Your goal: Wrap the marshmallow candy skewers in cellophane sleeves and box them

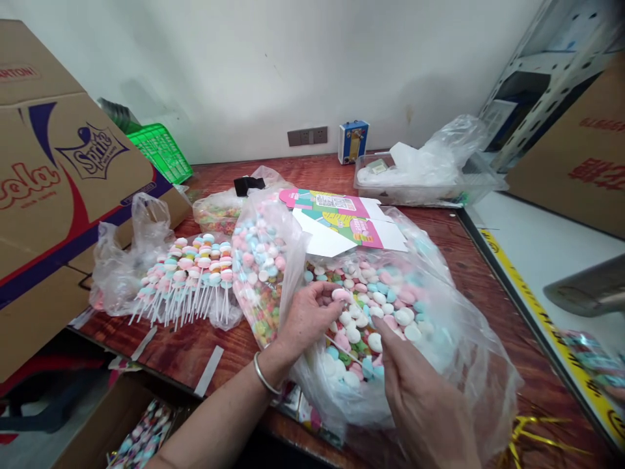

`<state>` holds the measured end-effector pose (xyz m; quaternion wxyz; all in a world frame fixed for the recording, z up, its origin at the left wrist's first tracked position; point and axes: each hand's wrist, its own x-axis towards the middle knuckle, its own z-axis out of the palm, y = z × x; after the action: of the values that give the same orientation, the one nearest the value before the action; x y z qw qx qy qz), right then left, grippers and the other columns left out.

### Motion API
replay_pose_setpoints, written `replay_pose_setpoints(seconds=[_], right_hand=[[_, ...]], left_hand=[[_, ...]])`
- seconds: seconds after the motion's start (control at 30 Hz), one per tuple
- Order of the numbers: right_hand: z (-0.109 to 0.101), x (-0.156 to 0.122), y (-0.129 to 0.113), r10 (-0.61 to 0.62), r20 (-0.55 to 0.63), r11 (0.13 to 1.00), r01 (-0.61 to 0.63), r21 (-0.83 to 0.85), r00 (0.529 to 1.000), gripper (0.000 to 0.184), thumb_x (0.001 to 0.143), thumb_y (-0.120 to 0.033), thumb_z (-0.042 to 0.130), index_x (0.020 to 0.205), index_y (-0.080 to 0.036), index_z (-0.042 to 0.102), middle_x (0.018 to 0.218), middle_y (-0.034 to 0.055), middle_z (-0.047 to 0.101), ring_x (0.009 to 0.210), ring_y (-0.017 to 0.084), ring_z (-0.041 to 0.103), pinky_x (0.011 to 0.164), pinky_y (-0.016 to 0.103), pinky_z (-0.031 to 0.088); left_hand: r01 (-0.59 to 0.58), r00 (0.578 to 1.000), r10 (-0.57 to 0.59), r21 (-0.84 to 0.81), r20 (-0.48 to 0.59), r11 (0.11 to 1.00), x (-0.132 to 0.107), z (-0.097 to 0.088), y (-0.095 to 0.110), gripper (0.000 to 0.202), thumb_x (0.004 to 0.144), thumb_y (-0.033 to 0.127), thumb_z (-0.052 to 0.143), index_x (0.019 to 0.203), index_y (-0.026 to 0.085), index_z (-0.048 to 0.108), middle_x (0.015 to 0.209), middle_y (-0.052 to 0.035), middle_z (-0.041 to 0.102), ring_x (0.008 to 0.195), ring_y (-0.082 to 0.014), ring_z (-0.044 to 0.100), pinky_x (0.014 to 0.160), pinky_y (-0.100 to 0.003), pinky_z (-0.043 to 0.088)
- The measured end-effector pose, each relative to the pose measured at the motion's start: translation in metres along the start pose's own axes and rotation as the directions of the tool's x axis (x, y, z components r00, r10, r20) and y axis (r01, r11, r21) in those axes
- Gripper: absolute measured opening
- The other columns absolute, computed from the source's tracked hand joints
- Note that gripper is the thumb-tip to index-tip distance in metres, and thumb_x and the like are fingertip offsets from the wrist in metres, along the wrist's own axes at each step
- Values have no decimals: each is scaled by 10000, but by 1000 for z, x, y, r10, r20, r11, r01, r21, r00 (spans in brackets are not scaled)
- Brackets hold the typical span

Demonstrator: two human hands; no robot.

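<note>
My left hand (pixel 308 319), with a bracelet on the wrist, pinches a pink marshmallow candy (pixel 340 295) between thumb and fingertips. Beneath both hands lies an open clear plastic bag (pixel 481 365) full of pink, white and blue candies (pixel 352 317). A thin white stick (pixel 344 348) slants over the candies below my left fingers. My right hand (pixel 420 384) is above the bag's right half, fingertips drawn together close to the pink candy; what they hold is hidden. Left of the bag, finished-looking candy pops (pixel 195 264) on white sticks lie piled on plastic.
Another candy bag (pixel 261 254) stands beside the open one, with a printed card box (pixel 342 221) behind. A large carton (pixel 73 169) takes up the left side. At the back are a green basket (pixel 161 153), a blue box (pixel 353 141) and a clear tub (pixel 420 194).
</note>
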<state>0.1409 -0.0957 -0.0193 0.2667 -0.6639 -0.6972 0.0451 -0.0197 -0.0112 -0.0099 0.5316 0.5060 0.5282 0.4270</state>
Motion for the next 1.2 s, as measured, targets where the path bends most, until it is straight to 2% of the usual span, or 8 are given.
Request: replay_pose_setpoints(seconds=[0.13, 0.37, 0.6, 0.8, 0.97, 1.07, 1.13, 1.2], right_hand=[[-9, -14, -8, -34, 84, 969, 53, -242, 996, 460, 929, -218, 430, 1366, -332, 512, 994, -3, 724, 578, 133, 667, 374, 217, 408], [-8, -11, -8, -77, 54, 948, 90, -305, 996, 461, 892, -203, 497, 1335, -323, 542, 965, -28, 734, 419, 99, 589, 328, 220, 361], [-5, -14, -21, -62, 49, 937, 75, -343, 997, 448, 895, -163, 491, 1328, -263, 544, 945, -24, 744, 465, 104, 627, 368, 214, 379], [3, -17, -29, -104, 167, 934, 154, -322, 980, 477, 909, -104, 382, 1365, -182, 502, 1036, 58, 729, 577, 119, 668, 432, 209, 414], [10, -12, -36, -63, 191, 947, 120, -298, 979, 482, 912, -86, 356, 1362, -194, 491, 991, 59, 728, 540, 108, 642, 430, 216, 380], [17, -7, -39, -27, 167, 954, 75, -291, 986, 402, 937, -100, 348, 1261, -202, 562, 948, 46, 729, 536, 104, 637, 450, 219, 363], [22, -3, -36, 27, 169, 963, 20, -268, 985, 287, 960, -159, 380, 1086, -215, 632, 809, 9, 717, 534, 109, 639, 446, 216, 327], [23, 2, -29, 70, 207, 973, -21, -229, 976, 208, 961, -218, 431, 937, -222, 638, 705, -19, 684, 536, 116, 641, 439, 211, 284]], left_hand=[[-5, 999, 5, -6, -34, 1000, 1, 0, 0, 246, 753, 207, 675, 983, 125, 652, 829, -60, 709, 722, -136, 657, 653, -225, 525], [-66, 997, 68, 68, -27, 996, -7, 6, 6, 221, 750, 210, 664, 954, 126, 663, 772, -28, 665, 655, -105, 593, 584, -193, 481], [-113, 993, 116, 106, -27, 988, -14, 9, 5, 235, 778, 214, 630, 990, 127, 683, 833, -52, 693, 712, -122, 624, 622, -201, 493], [-117, 990, 127, 152, -57, 982, -21, 8, -4, 241, 796, 207, 608, 1016, 145, 682, 889, -61, 702, 742, -133, 645, 658, -217, 519], [-156, 983, 171, 192, -64, 969, -26, 9, -10, 224, 798, 172, 589, 998, 161, 690, 913, -56, 694, 741, -130, 637, 662, -221, 522], [-191, 980, 199, 217, -16, 957, -34, 13, -13, 214, 797, 142, 576, 974, 172, 694, 907, -47, 688, 764, -134, 634, 674, -222, 516], [-211, 977, 208, 256, 39, 943, -41, 13, -14, 233, 795, 122, 567, 982, 180, 694, 910, -42, 687, 782, -138, 634, 689, -224, 514], [-234, 972, 208, 352, 108, 906, -45, 11, -12, 309, 800, 115, 563, 1076, 197, 675, 944, -40, 693, 789, -140, 634, 724, -240, 514]])
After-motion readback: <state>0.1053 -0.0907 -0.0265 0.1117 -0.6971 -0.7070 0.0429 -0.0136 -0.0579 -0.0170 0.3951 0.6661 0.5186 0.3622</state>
